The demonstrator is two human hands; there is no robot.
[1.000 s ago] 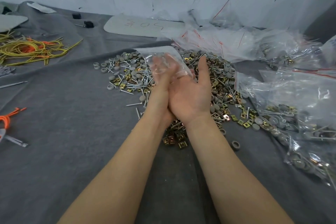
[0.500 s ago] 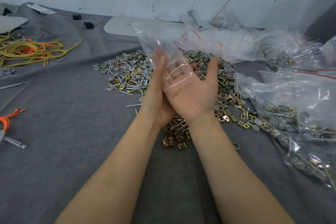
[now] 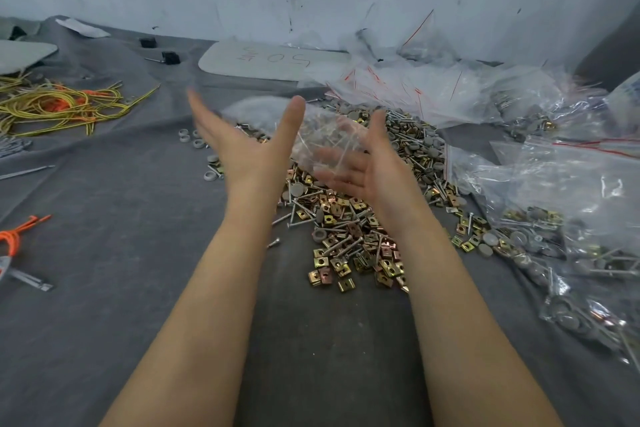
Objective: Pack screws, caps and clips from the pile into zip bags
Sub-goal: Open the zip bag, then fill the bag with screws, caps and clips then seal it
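An empty clear zip bag (image 3: 329, 146) lies crumpled and blurred between the two raised hands, above the far middle of the pile (image 3: 349, 218), draped across the fingers of the right hand (image 3: 367, 170). The pile spreads over a grey cloth (image 3: 121, 253): brass-coloured square clips nearest, long silvery screws and round grey caps farther back. Filled bags (image 3: 554, 225) of the same parts lie heaped at the right, and a mound of empty bags with red zip lines (image 3: 415, 90) sits far right against the scuffed white wall. At the far left lies a tangle of yellow and orange cord (image 3: 59, 106); a flat pale board with "50" written on it (image 3: 273, 61) rests at the far middle. Both forearms reach forward from the near edge. The left hand (image 3: 242, 146) is spread flat, palm turned inward, fingers stretched away and apart from the bag. The right hand is open, palm up, thumb raised, gripping nothing tightly.
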